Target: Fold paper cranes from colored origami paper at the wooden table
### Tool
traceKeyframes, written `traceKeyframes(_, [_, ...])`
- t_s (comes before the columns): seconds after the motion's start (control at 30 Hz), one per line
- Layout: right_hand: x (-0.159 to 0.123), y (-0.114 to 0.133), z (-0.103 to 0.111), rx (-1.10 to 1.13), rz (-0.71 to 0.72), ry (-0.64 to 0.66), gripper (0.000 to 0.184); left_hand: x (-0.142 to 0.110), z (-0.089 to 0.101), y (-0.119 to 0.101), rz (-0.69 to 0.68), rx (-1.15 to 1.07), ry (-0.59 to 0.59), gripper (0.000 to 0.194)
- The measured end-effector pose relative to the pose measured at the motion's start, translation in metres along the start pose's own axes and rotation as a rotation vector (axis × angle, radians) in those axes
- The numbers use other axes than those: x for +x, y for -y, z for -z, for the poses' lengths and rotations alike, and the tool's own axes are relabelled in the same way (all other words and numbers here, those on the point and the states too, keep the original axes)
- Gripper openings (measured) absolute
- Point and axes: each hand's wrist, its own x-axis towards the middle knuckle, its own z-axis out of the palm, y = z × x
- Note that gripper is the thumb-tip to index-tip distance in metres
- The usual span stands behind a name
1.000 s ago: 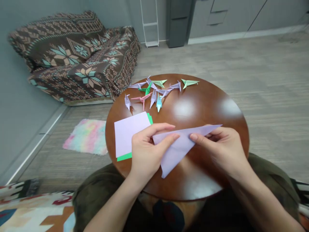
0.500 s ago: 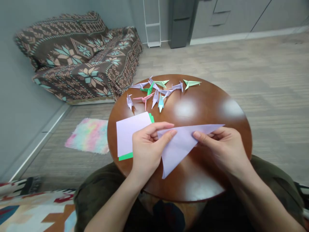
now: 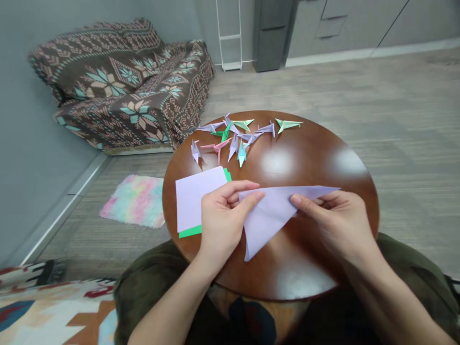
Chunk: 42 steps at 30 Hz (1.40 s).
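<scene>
Lying near the left edge of the round tabletop (image 3: 312,158), a stack of paper (image 3: 196,199) shows pale purple on top and green sticking out beneath. The left hand (image 3: 222,215) pinches one end of a folded purple paper (image 3: 269,211) between thumb and fingers. Purple, pink, green and blue paper birds (image 3: 233,146) cluster by the far edge, and a light green bird (image 3: 286,124) sits apart to their right. The folded purple paper is held over the tabletop, a corner pointing toward the near edge. Farthest right, the right hand (image 3: 341,218) grips its other end, thumb on top.
</scene>
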Motion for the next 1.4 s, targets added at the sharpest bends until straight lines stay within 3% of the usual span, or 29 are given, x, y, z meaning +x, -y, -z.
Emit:
traceKeyframes(0.37, [0.002,-0.006,0.0,0.105,-0.058,0.031,0.03,0.001,0.002,0.002,0.003,0.018,0.006,0.016])
traceKeyframes(0.63, [0.005,-0.011,-0.002,0.172,-0.075,0.049,0.024,0.004,0.004,0.004,-0.109,0.134,-0.025,0.014])
traceKeyframes(0.87, [0.006,-0.007,-0.005,0.335,-0.1,0.101,0.017,0.009,0.008,0.007,-0.125,0.2,0.007,0.011])
traceKeyframes(1.4, [0.007,-0.003,0.0,0.354,-0.119,0.117,0.017,0.013,0.015,0.01,-0.102,0.276,0.044,0.019])
